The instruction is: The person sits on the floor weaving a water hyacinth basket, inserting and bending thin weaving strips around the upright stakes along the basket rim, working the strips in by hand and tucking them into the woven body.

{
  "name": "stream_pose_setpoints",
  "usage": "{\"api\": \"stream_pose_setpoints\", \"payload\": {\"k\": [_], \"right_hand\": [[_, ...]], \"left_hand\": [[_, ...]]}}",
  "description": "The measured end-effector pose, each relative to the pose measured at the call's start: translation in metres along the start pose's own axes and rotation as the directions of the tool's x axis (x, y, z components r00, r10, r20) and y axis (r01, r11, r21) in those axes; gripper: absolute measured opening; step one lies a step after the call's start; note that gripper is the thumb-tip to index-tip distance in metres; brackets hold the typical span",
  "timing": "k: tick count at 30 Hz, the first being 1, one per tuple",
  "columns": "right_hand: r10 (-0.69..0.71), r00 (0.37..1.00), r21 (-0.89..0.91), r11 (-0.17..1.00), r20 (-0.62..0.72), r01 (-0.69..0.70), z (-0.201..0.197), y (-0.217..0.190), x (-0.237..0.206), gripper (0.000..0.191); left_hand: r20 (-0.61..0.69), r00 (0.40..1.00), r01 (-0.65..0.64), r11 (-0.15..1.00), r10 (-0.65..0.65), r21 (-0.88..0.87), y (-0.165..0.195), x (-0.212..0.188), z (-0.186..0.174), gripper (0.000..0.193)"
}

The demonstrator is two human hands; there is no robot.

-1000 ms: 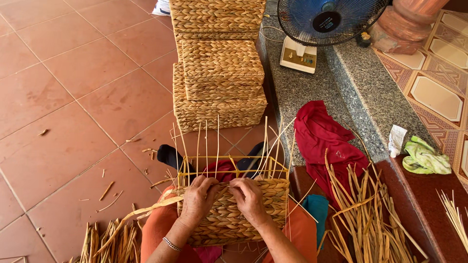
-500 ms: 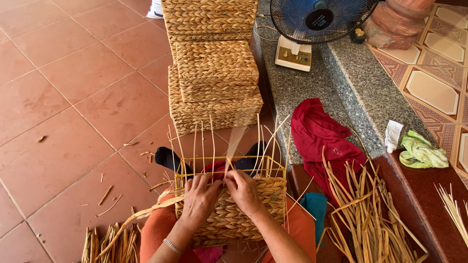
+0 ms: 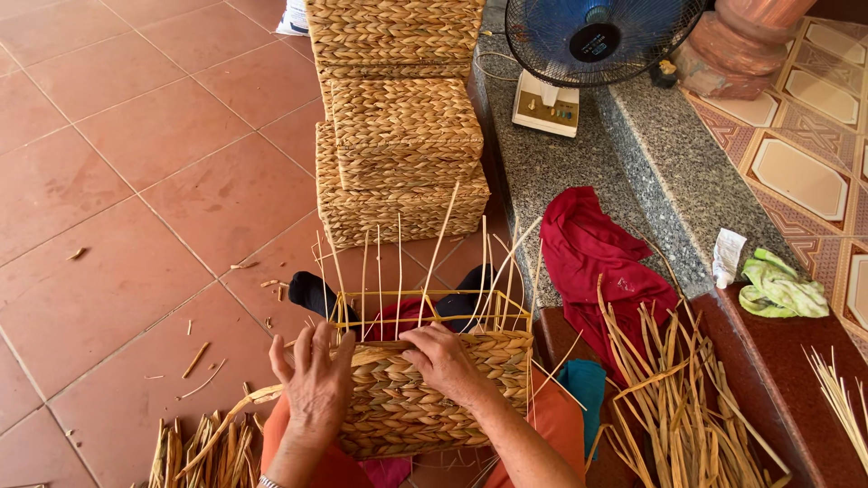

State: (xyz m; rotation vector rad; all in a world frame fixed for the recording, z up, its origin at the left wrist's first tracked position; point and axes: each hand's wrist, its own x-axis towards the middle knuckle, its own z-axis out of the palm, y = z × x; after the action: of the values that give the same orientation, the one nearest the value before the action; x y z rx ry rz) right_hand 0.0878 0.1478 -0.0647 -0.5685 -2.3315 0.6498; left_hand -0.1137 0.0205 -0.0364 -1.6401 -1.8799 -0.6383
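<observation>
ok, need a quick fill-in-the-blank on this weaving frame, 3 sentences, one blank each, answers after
Both hands, left hand and right hand, rest on a half-woven straw basket on a yellow wire frame lying on the person's ____.
The finished woven straw baskets are stacked on the ____ tiled floor.
The crumpled red cloth lies below a blue ____ on the grey stone ledge.

Missing words: lap; red; fan

Red tile floor [image 3: 136,181], stacked woven baskets [image 3: 402,136], scattered reed scraps [image 3: 194,359]
</observation>
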Motion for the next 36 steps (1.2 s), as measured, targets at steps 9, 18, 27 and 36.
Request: {"api": "stream_pose_setpoints", "payload": {"k": [9, 18, 27, 36], "right_hand": [[0.175, 0.984, 0.214, 0.961, 0.026, -0.176, -0.003, -0.004, 0.004, 0.013], [0.315, 0.949, 0.154, 0.936, 0.037, -0.316, -0.002, 0.000, 0.007, 0.014], [0.116, 0.988, -0.033, 0.992, -0.104, -0.120, 0.017, -0.002, 0.015, 0.007], [0.233, 0.967, -0.022, 0.971, -0.101, -0.236, 0.014, -0.004, 0.016, 0.005]], "left_hand": [[0.361, 0.928, 0.035, 0.941, 0.094, -0.336, 0.047, 0.048, 0.031, 0.008], [0.852, 0.485, 0.853, 0.320, -0.195, -0.412, 0.030, 0.044, 0.051, 0.021], [0.391, 0.920, 0.359, 0.360, 0.018, -0.861, 0.021, -0.001, 0.015, 0.022], [0.184, 0.979, -0.032, 0.963, 0.084, -0.267, -0.025, 0.009, 0.014, 0.017]]}}
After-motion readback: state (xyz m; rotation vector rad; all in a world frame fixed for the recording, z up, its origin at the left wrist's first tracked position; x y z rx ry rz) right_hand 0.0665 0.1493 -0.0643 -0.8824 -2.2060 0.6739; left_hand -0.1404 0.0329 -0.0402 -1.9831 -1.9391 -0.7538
